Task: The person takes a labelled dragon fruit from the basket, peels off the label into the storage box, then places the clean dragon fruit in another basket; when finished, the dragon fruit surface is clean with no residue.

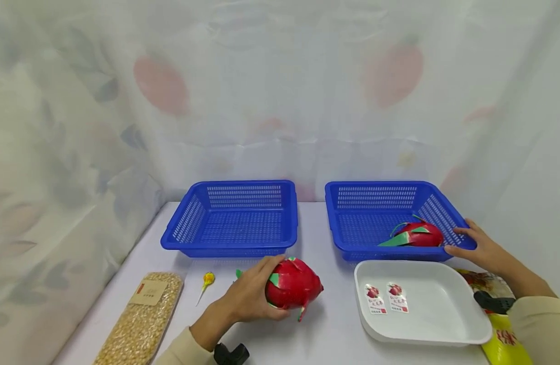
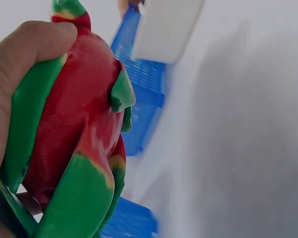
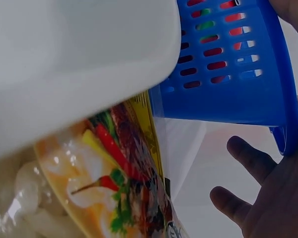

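Note:
My left hand point(image 1: 251, 294) grips a red dragon fruit point(image 1: 295, 284) with green-tipped scales, above the table in front of the left blue basket. Close up in the left wrist view, the thumb lies across the shiny dragon fruit point(image 2: 74, 129). At its front right corner, my right hand point(image 1: 485, 251) holds the right blue basket point(image 1: 371, 249) by the rim. Two of the fingers point(image 3: 256, 158) show spread below that rim in the right wrist view. A second dragon fruit point(image 1: 423, 234) lies inside the right basket.
On the left stands another blue basket point(image 1: 229, 246). A white tub point(image 1: 437, 299) with two stickers sits before the right basket, beside a yellow packet point(image 1: 505, 339). A bag of pale grains point(image 1: 138, 324) and a yellow lollipop point(image 1: 209, 279) lie at left.

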{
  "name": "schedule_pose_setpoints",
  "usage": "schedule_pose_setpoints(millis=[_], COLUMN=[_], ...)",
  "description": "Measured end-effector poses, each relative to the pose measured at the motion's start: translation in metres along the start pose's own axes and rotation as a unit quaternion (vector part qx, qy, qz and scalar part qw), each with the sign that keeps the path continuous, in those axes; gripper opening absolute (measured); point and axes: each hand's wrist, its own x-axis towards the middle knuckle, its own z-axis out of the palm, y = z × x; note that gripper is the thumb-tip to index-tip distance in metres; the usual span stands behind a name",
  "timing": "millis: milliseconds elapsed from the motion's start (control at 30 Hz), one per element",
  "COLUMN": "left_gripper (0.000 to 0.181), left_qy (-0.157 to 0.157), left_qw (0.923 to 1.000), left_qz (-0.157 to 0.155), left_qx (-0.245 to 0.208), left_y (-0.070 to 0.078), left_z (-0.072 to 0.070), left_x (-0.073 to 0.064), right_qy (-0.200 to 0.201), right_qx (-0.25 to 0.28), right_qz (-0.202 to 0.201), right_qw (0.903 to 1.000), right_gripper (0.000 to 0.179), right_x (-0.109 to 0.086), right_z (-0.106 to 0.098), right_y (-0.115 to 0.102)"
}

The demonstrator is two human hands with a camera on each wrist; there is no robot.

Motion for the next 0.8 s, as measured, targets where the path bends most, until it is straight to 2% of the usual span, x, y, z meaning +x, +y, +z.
schedule_pose_setpoints(millis=[167,333,500,633,800], left_gripper=[0.102,0.098,0.097,0.096,0.097], left_qy=[0.019,0.047,0.038,0.022,0.006], left_qw=[0.9996,0.9971,0.9968,0.9969,0.9969], left_qz=[0.012,0.046,0.06,0.066,0.069], left_qx=[0.019,0.038,0.037,0.036,0.038], left_y=[0.018,0.03,0.041,0.046,0.05], left_z=[-0.017,-0.031,-0.04,-0.041,-0.031], left_x=[0.017,0.045,0.074,0.098,0.126], right_qy=[-0.005,0.004,0.003,0.003,0.011], right_qx=[-0.002,-0.002,0.001,0.009,0.015], right_qz=[0.001,0.005,0.008,0.004,0.003], right_qw=[1.0,1.0,1.0,0.9999,0.9998], right_gripper=[0.083,0.084,0.085,0.086,0.086], right_x=[0.005,0.006,0.005,0.005,0.001], right_z=[-0.004,-0.014,-0.014,-0.007,0.002], right_y=[-0.001,-0.002,0.0,0.002,0.003])
